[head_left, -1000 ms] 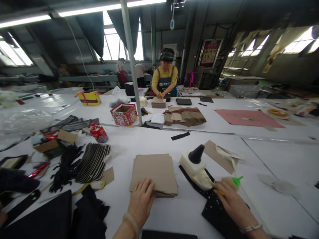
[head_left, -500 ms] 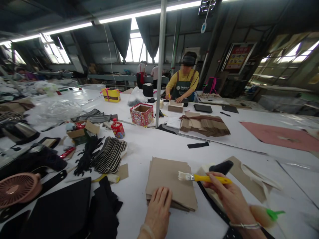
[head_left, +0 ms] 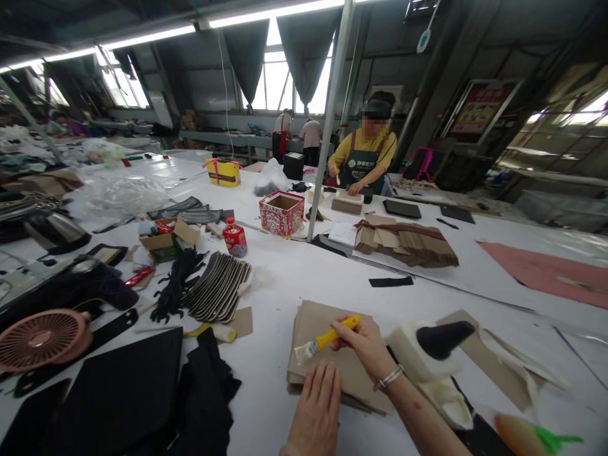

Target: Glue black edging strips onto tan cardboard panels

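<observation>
My right hand (head_left: 363, 345) grips a yellow-handled paintbrush (head_left: 329, 338), its pale bristles touching or just above the top sheet. Under it lies a stack of brown card sheets (head_left: 311, 316) with slightly uneven edges. Flat on the near edge of that stack rests my left hand (head_left: 316, 405), fingers stretched out and holding nothing. The bristle tips are close to the fingertips of my left hand. Right of the stack are a whitish block (head_left: 408, 354) with a black rounded piece (head_left: 444, 340) on it, and a whitish open tub (head_left: 449, 402).
Black panels (head_left: 123, 392) and a pink fan (head_left: 45, 339) occupy the left. Behind them are curved grey-black strips (head_left: 218, 288), a red bottle (head_left: 234, 238) and a patterned box (head_left: 282, 215). A metal pole (head_left: 330, 120) rises mid-table. Across it, a co-worker (head_left: 363, 152) holds a brush.
My right hand has carried the paintbrush leftward over the stack, its handle now tilted up. My left hand stays on the sheets. The view has shifted, moving the scene slightly right.
</observation>
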`<state>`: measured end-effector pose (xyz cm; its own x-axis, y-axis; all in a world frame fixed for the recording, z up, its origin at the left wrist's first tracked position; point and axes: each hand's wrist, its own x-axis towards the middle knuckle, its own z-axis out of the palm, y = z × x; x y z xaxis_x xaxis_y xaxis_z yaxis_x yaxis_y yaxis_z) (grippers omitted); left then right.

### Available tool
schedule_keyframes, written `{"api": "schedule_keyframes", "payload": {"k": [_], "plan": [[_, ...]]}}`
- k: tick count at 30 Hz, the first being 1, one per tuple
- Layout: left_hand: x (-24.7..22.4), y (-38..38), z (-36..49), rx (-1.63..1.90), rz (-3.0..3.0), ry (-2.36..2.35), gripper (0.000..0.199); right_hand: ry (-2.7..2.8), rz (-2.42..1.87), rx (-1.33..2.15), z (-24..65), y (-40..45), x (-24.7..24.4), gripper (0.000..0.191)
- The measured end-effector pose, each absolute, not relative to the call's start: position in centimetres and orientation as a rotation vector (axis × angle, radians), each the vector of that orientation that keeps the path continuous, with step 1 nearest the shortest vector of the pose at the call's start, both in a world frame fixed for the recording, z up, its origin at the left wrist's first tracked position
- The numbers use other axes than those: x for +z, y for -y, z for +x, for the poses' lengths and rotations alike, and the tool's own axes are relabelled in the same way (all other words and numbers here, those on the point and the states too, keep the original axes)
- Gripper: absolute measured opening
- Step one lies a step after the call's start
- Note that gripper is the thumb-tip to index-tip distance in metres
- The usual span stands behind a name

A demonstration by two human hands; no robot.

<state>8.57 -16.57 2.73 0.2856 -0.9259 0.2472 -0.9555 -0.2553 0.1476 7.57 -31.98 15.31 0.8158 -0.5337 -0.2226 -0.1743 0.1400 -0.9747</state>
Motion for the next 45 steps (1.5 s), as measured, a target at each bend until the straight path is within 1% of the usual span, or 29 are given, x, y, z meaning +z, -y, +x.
{"api": "schedule_keyframes", "payload": {"k": [5,10,12,15,19,23,27,29,31,33,35,38,41,45], "plan": [[2.4,16.8,8.8,0.296,2.282,1.739,0.078,-0.596,-1.49,-0.254,9.6,32.1,14.4,0.032],[1.5,17.2,9.0,0.401,2.249,1.717,0.074,-0.706,-1.573,-0.443,11.5,35.3,13.1,0.027],[1.2,17.4,9.1,0.461,2.236,1.694,0.067,-0.749,-1.591,-0.49,11.9,36.5,12.8,0.028],[1.5,17.5,9.3,0.574,2.222,1.64,0.05,-0.8,-1.624,-0.495,11.5,37.9,12.6,0.025],[2.8,17.7,9.7,0.65,2.22,1.595,0.036,-0.889,-1.695,-0.499,8.2,40.4,13.2,0.02],[4.1,17.9,9.8,0.647,2.217,1.602,0.031,-0.949,-1.837,-0.509,3.3,42.8,15.3,0.019],[4.6,18.2,9.7,0.542,2.269,1.615,0.034,-0.834,-2.043,-0.552,-0.3,41.9,17.6,0.015],[4.8,18.2,9.6,0.458,2.304,1.628,0.036,-0.596,-2.241,-0.477,-1.4,40.1,18.2,0.013],[5.3,18.3,9.6,0.353,2.341,1.647,0.039,-0.36,-2.436,-0.332,-2.4,38.1,18.4,0.016],[6.0,18.3,9.7,0.239,2.363,1.671,0.041,-0.271,-2.517,-0.21,-3.4,36.4,18.6,0.018],[6.7,18.4,9.7,0.144,2.367,1.678,0.04,-0.286,-2.478,-0.17,-4.6,35.4,19.1,0.017],[7.7,18.6,9.8,0.049,2.357,1.67,0.035,-0.426,-2.314,-0.242,-7.0,35.3,20.4,0.013],[8.6,18.8,9.9,-0.02,2.348,1.697,0.031,-0.636,-2.086,-0.416,-10.1,35.6,21.1,0.016],[10.0,19.2,10.5,-0.103,2.333,1.811,0.025,-0.872,-1.658,-0.724,-14.6,35.2,20.1,0.023]]}}
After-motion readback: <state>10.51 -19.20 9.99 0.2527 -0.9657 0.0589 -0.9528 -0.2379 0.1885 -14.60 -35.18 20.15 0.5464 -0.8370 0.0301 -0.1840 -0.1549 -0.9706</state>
